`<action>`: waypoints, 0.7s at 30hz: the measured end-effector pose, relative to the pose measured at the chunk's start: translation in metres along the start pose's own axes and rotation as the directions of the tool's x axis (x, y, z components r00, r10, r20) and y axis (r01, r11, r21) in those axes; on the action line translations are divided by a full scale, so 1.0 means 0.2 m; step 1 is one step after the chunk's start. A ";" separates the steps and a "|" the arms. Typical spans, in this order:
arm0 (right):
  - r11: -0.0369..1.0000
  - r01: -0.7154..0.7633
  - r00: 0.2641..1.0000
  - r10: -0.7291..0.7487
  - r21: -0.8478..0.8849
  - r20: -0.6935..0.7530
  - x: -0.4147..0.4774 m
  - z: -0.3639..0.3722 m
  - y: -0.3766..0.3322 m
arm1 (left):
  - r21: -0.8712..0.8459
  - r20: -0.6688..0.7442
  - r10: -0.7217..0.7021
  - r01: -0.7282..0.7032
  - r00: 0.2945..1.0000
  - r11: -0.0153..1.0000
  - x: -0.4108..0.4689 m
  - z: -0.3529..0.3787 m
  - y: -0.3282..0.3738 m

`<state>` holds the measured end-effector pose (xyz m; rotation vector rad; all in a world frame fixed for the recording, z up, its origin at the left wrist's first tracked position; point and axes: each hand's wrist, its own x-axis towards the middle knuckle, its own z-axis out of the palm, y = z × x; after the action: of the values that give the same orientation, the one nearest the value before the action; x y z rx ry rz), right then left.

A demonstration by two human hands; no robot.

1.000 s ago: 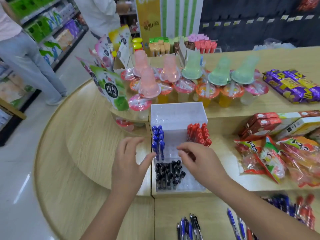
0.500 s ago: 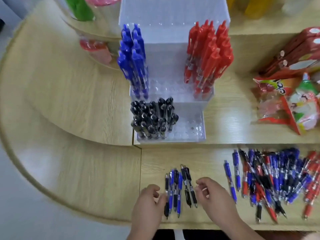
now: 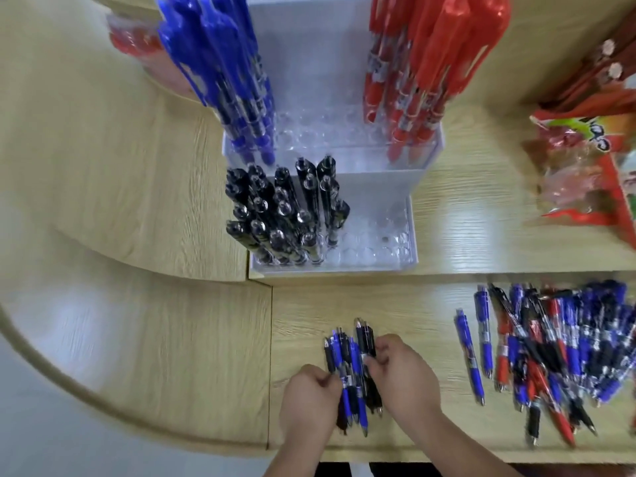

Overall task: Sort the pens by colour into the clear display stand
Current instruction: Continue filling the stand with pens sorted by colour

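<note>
Gathering a small bundle of pens (image 3: 351, 376) on the near worktop (image 3: 423, 304), the left hand (image 3: 308, 404) pinches its blue ones while the right hand (image 3: 401, 373) closes its fingers on the black ones beside them. The clear display stand (image 3: 378, 208) sits further back, holding blue pens (image 3: 223, 77) at left, red pens (image 3: 423, 63) at right and black pens (image 3: 285, 211) in the front tier. A loose mixed pile (image 3: 557, 356) lies well to the right. With colours mingled in one grip, a black pen could likely slip among blue, or barrels could roll off the edge. Printing on the pens and on the snack packets (image 3: 585, 160) is too blurred to read.
</note>
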<state>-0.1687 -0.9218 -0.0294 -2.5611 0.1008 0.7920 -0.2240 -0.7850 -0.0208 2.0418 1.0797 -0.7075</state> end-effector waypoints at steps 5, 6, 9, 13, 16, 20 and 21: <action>0.997 -0.076 0.997 0.076 0.001 -0.017 0.02 -0.01 -0.06 | 0.067 -0.013 0.020 -0.019 1.000 0.998 0.00 -0.06 0.05; 0.997 -0.078 0.996 0.077 -0.016 -0.032 0.03 0.00 -0.07 | 0.064 -0.022 0.025 -0.024 0.999 0.998 0.01 -0.06 0.05; 0.996 -0.060 0.995 0.054 -0.073 -0.080 0.05 -0.01 -0.09 | 0.009 -0.024 0.043 -0.043 0.999 0.999 0.03 -0.10 0.05; 0.994 -0.045 0.997 0.039 -0.104 -0.060 0.07 -0.04 -0.11 | -0.131 0.042 0.106 -0.100 0.993 0.986 0.05 -0.18 0.02; 0.997 -0.078 0.997 0.077 0.023 0.019 0.04 -0.13 -0.15 | -0.245 0.142 0.137 -0.099 0.980 0.964 0.01 -0.29 0.04; 0.979 0.035 0.993 -0.056 0.201 0.103 -0.08 -0.31 -0.21 | -0.348 0.166 0.187 -0.120 0.968 0.930 -0.08 -0.44 0.12; 0.966 0.075 0.989 -0.104 0.247 0.107 -0.13 -0.37 -0.23 | -0.371 0.158 0.204 -0.134 0.966 0.919 -0.11 -0.48 0.14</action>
<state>-0.1419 -0.9156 0.0571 -2.2670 0.0404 0.8413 -0.1980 -0.7312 0.0629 1.6904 0.8367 -0.5596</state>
